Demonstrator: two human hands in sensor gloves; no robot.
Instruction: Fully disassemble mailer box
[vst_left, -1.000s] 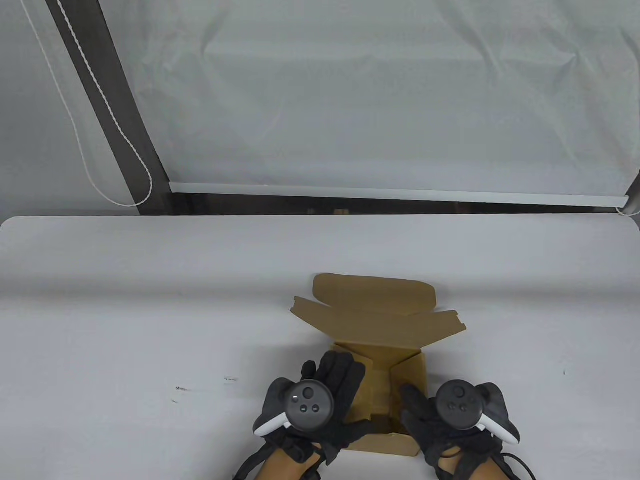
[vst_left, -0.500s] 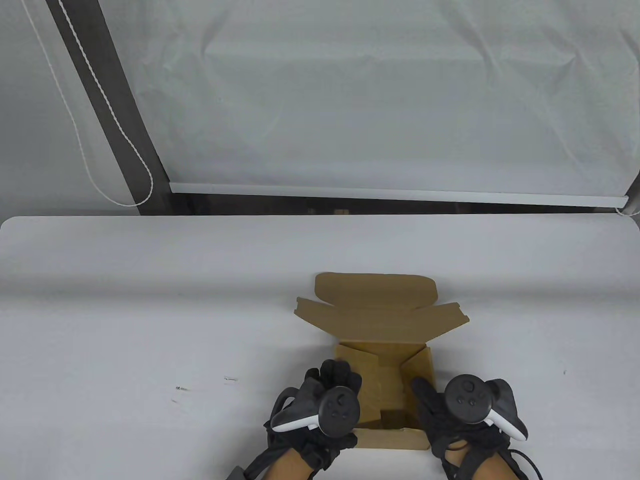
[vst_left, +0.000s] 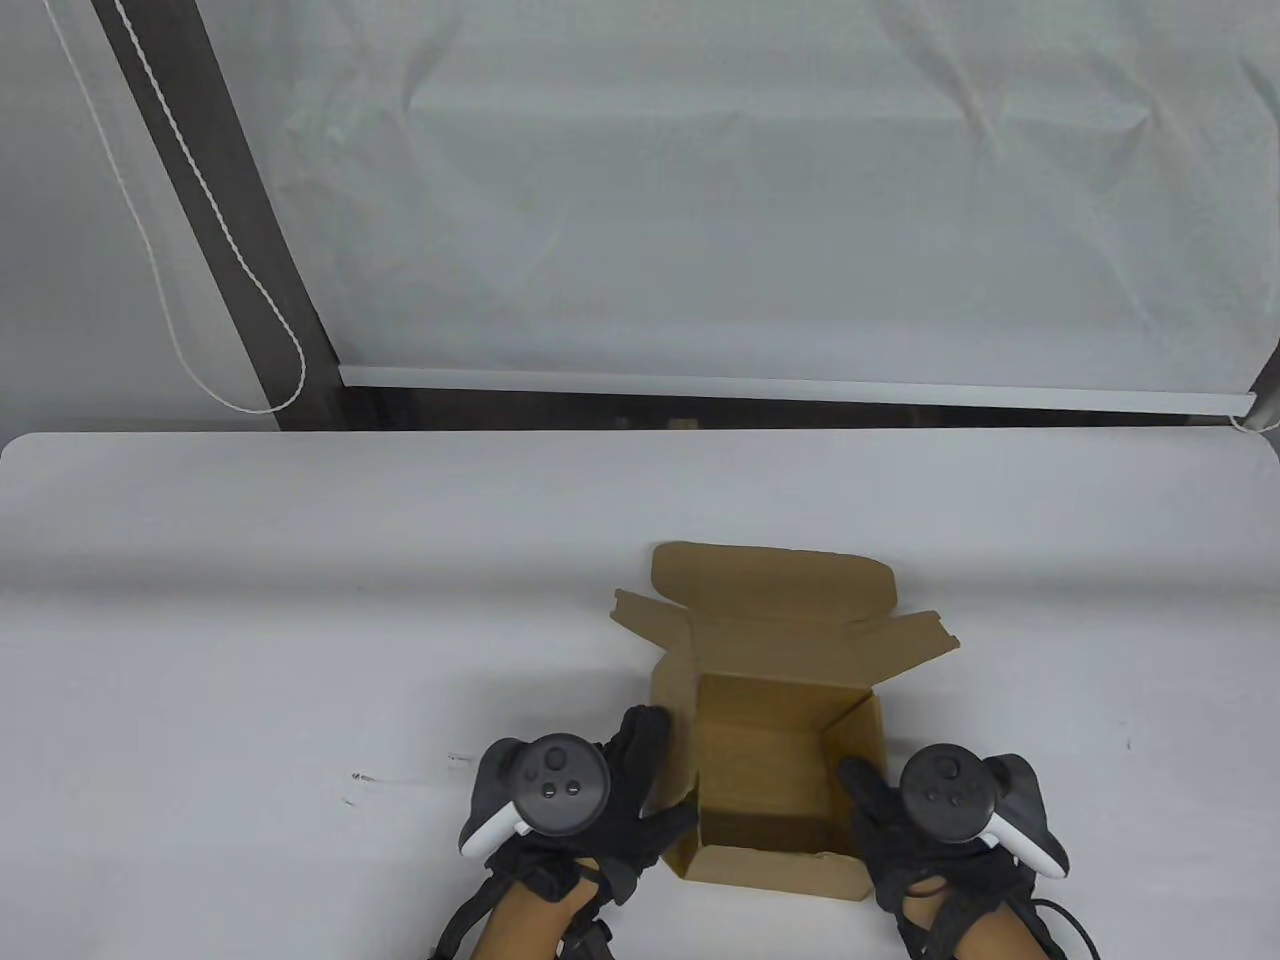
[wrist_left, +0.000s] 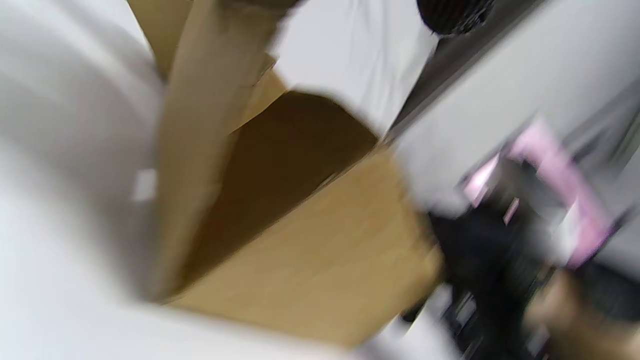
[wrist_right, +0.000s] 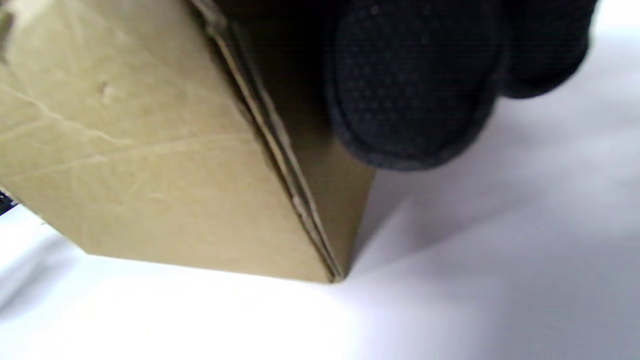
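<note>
The brown cardboard mailer box (vst_left: 770, 770) stands open near the table's front edge, its lid (vst_left: 770, 590) and side tabs folded back behind it. My left hand (vst_left: 610, 790) lies spread against the outside of the left wall (vst_left: 672, 740), which leans outward, with the thumb touching it. My right hand (vst_left: 880, 810) grips the right wall, thumb over its top edge and fingers (wrist_right: 415, 85) on its outer face. The right wrist view shows the box's lower corner (wrist_right: 150, 165) on the table. The left wrist view is blurred and shows the box (wrist_left: 300, 260).
The white table (vst_left: 300, 600) stretches to the left, right and back of the box. A few small dark marks (vst_left: 360, 778) lie left of my left hand. A grey draped backdrop (vst_left: 760, 200) hangs beyond the far edge.
My left hand moved out of the box to the left and the left wall swung outward with it. The inside folded flaps are gone from view. The box shifted slightly right.
</note>
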